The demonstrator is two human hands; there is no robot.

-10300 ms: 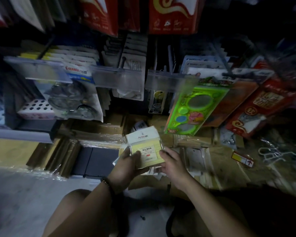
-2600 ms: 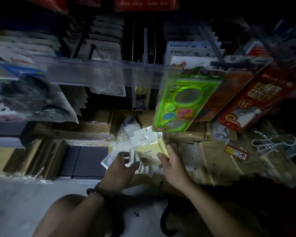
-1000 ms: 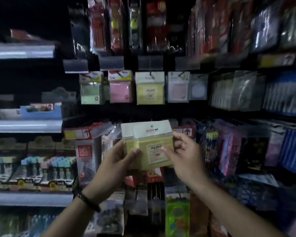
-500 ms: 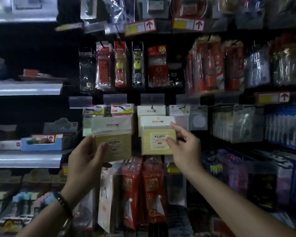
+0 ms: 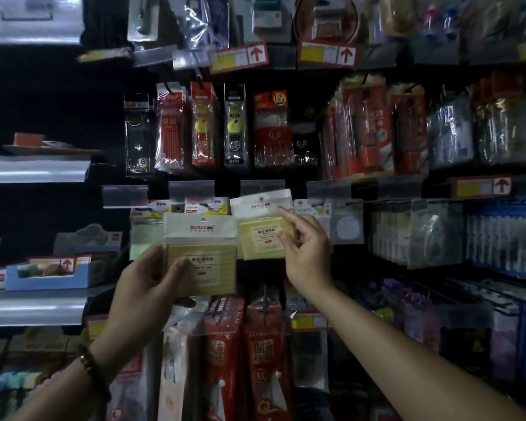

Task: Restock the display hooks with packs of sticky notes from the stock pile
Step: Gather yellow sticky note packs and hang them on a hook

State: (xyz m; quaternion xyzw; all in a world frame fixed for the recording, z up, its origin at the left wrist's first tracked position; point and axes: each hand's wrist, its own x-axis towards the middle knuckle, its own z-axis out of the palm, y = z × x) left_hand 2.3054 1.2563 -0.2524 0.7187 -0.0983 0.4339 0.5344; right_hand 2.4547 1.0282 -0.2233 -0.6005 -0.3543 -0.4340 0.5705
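Seen from the head camera, the left grip (image 5: 146,281) is clasped on a pack of yellow sticky notes (image 5: 199,259), thumb across its face and fingers behind. It holds the pack upright just in front of the display row; whether more packs lie behind it I cannot tell. The right grip (image 5: 304,250) is at the hung yellow pack (image 5: 263,235), whose hang hole (image 5: 259,199) sits just under a clear label holder (image 5: 262,188). Its forefinger (image 5: 283,212) rests on the white header card and its thumb lies at the pack's right edge, but whether they pinch the pack or only touch it I cannot tell. The hook's wire is hidden behind the holder, and the stock pile is out of view. The step in hand, I judge, is seating this hung pack. To do it well, push the header straight back along the hook until it meets the packs behind. Let it settle square and face outward before letting go. For the held pack, take it by the header's top corners so the hole stays visible. Tip the top toward the hook's tip and thread it under the label holder without knocking the holder. Keep it on the yellow hook, away from the green pack (image 5: 146,238) to the left. The light is dim, so feel for the hook's tip.
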